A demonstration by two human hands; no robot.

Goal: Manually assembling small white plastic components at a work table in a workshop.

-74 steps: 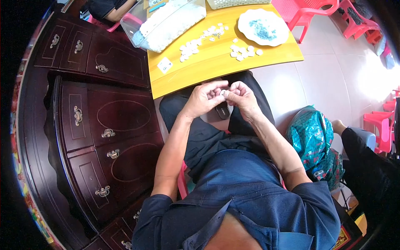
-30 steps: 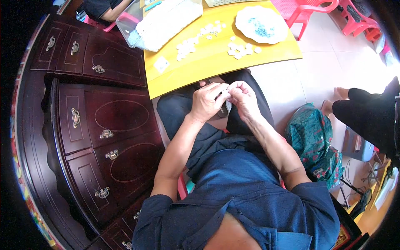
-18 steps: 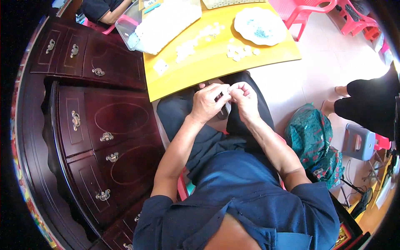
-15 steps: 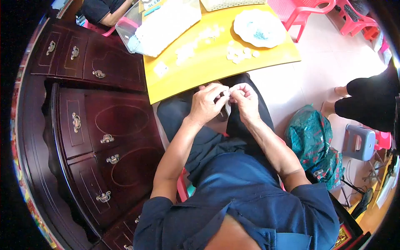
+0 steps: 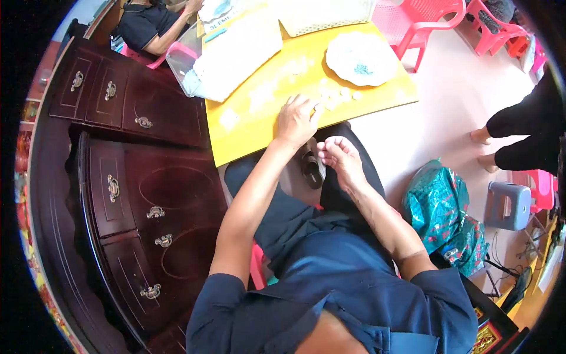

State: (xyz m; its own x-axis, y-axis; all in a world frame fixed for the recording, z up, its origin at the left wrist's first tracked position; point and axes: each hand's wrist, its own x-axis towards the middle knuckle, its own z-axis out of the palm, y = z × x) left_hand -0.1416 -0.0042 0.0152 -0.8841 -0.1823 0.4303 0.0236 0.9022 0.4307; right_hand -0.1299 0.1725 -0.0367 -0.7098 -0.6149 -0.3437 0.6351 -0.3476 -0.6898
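A: Held the left hand (image 5: 297, 121) where?

B: Over the near part of the yellow surface (image 5: 259, 140), just beside the loose white pieces (image 5: 345, 92). Probably stretched forward to bring fingertips to them. Could not tell, for glare, whether clamped on one or only near.

A: And the right hand (image 5: 344, 163)?

B: Held back from the near edge, over the dark trousers (image 5: 283, 203), with thumb and fingers curled close. Could not tell whether quite together, or make out anything within that grip. Likely held low to leave the other room.

A: Laid out the pieces loosely for what reason?

B: Likely for easy pinching, within arm's reach.

A: And set the scalloped plate (image 5: 345, 50) and clear tub (image 5: 178, 66) farther back?

B: Yes, with blue bits (image 5: 362, 69) on the plate and a white heap (image 5: 239, 66) in the tub. Presumably placed apart to open a gap between.
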